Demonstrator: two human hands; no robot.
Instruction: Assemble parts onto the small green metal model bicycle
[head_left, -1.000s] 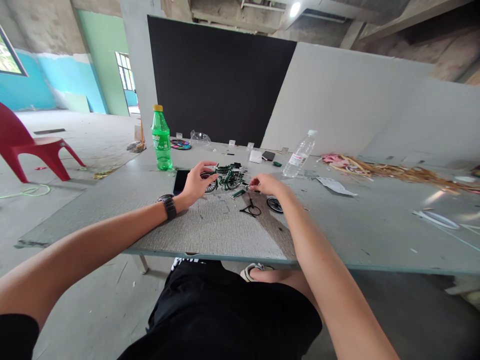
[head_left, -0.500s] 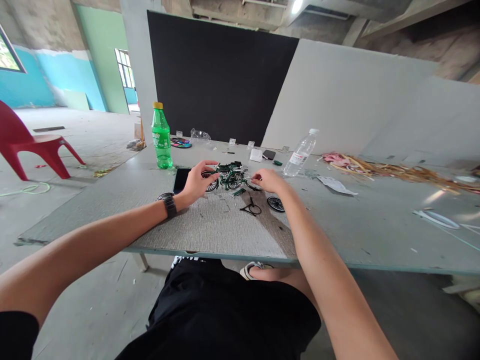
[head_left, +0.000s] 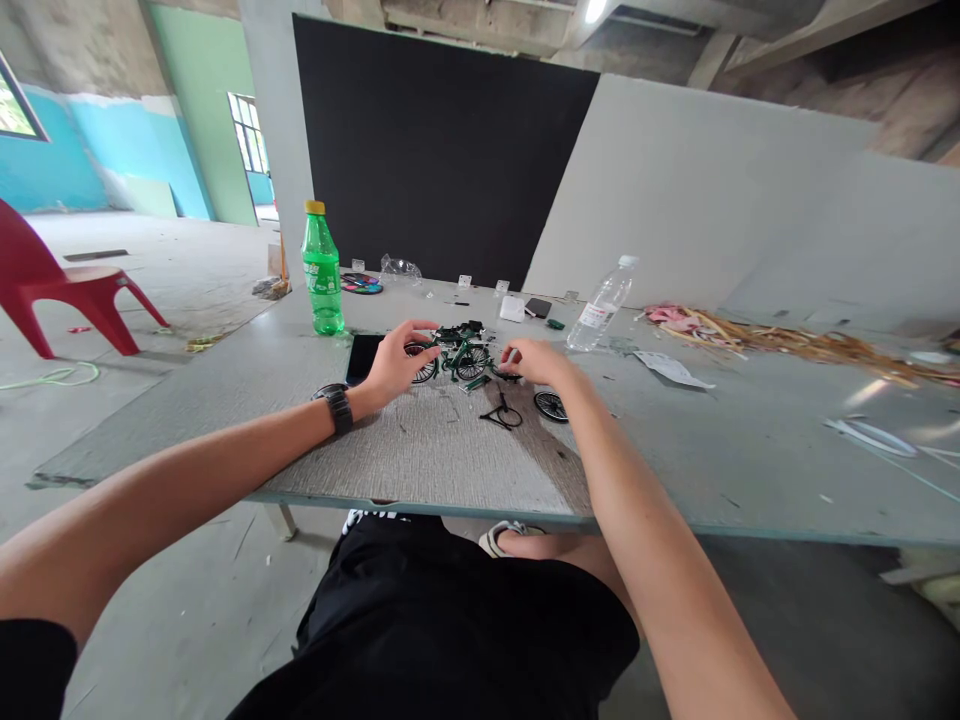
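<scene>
A small green model bicycle (head_left: pixel 457 357) lies on the grey table (head_left: pixel 750 460), partly put together. My left hand (head_left: pixel 395 364), with a black watch on its wrist, grips the model at its left wheel. My right hand (head_left: pixel 536 362) pinches a small dark part right beside the model's right side; the part is too small to name. A loose black wheel (head_left: pixel 550 406) and a thin black wire piece (head_left: pixel 501 417) lie just in front of my right hand.
A green soda bottle (head_left: pixel 321 270) stands at the back left, and a clear water bottle (head_left: pixel 602 304) leans at the back right. A dark phone (head_left: pixel 363 358) lies left of the model. Straw-like scraps (head_left: pixel 795 343) cover the far right. A red chair (head_left: pixel 52 285) stands on the floor to the left.
My right hand has moved a little away from me and left, closer to the model bicycle. My left hand has stayed on the model.
</scene>
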